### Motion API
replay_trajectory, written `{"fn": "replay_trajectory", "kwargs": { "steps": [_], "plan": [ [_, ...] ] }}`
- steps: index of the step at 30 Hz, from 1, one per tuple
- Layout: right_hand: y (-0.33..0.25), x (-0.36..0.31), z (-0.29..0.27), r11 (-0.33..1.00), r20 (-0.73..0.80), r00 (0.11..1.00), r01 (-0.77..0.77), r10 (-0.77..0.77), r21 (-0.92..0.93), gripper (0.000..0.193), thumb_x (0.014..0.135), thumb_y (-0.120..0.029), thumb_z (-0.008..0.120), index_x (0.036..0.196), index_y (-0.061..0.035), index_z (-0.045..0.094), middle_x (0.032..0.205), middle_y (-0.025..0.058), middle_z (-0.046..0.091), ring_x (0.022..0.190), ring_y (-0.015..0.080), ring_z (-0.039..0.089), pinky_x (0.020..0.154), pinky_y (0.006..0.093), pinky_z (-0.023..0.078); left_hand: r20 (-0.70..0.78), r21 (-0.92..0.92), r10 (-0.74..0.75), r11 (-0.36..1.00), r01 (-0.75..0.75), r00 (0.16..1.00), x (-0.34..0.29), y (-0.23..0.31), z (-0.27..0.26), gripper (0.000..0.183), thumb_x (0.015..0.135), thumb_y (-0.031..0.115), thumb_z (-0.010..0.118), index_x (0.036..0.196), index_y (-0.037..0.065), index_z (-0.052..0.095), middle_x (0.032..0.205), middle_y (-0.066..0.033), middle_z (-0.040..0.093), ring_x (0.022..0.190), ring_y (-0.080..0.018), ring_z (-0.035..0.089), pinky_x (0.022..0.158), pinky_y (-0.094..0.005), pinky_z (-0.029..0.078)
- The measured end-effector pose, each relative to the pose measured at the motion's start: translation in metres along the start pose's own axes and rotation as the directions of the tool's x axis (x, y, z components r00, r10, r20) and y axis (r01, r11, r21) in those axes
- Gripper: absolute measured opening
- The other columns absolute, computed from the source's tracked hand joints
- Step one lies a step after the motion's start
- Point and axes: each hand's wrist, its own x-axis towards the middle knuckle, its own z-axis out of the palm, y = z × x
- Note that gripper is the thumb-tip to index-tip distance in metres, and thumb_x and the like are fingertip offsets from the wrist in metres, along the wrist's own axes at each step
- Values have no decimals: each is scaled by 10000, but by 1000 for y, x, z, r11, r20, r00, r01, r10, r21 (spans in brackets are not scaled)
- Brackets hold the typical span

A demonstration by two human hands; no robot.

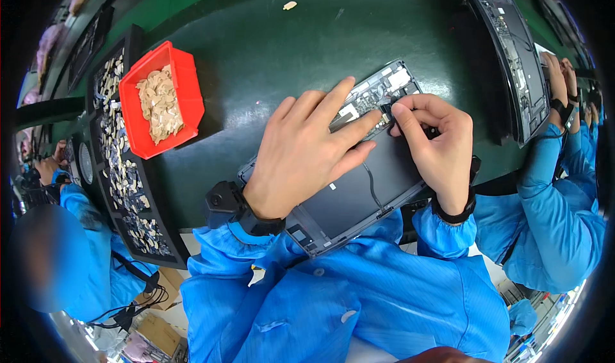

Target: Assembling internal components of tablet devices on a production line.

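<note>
An opened laptop base [333,203] lies at an angle in front of me, its circuit board [366,101] bare along the far side. A thin dark cable [371,183] runs across the dark panel nearer to me. Fingers spread, my left hand [304,148] rests over the base, its fingertips reaching the board's edge. My right hand [439,139] is closed in a pinch at the right part of the board. Between thumb and forefinger there is something small and dark, mostly hidden by the fingers.
A red bin [195,100] of tan pieces stands on the left, by a black compartment tray [157,225] of small black and tan parts. Another opened laptop base [512,55] is at the right. Co-workers in blue sit on both sides. A tan scrap [290,5] lies on the green table [256,42].
</note>
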Motion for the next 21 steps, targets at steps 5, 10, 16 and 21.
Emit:
{"fn": "replay_trajectory", "kwargs": {
  "steps": [5, 10, 16, 21],
  "plan": [
    [0, 2, 3, 1000, -6, 1000, 14, -14, -9, 155, 950, -106, 739, 981, 44, 763, 722, 120, 774, 669, 123, 731, 665, 276, 531, 1, -25, -16, 1000, 16, 1000, 0, -2, 0, 376, 811, 328, 861, 1179, 261, 824, 1399, -79, 670, 949, -225, 662, 767, -372, 523],
    [-3, 1, 2, 1000, -8, 1000, 4, -4, -30, 158, 951, -103, 742, 987, 49, 760, 717, 118, 773, 664, 119, 726, 658, 272, 527, -8, -33, -16, 999, 15, 1000, 0, -2, 0, 382, 809, 330, 862, 1183, 260, 825, 1395, -80, 671, 931, -228, 659, 766, -376, 527],
    [-1, 1, 2, 998, -10, 1000, 26, -27, -52, 160, 951, -105, 749, 987, 51, 761, 720, 124, 773, 664, 118, 725, 646, 268, 525, -1, -30, -25, 999, 25, 1000, -1, 0, 0, 379, 812, 336, 861, 1180, 257, 827, 1395, -80, 671, 935, -235, 661, 780, -378, 531],
    [-3, 1, 2, 998, -7, 999, 31, -31, -50, 151, 951, -102, 749, 984, 45, 762, 722, 123, 773, 664, 121, 730, 647, 271, 527, -12, -41, -26, 999, 26, 1000, -1, -1, 1, 374, 811, 337, 861, 1175, 254, 829, 1394, -81, 673, 930, -233, 660, 781, -377, 531]
  ]
}}
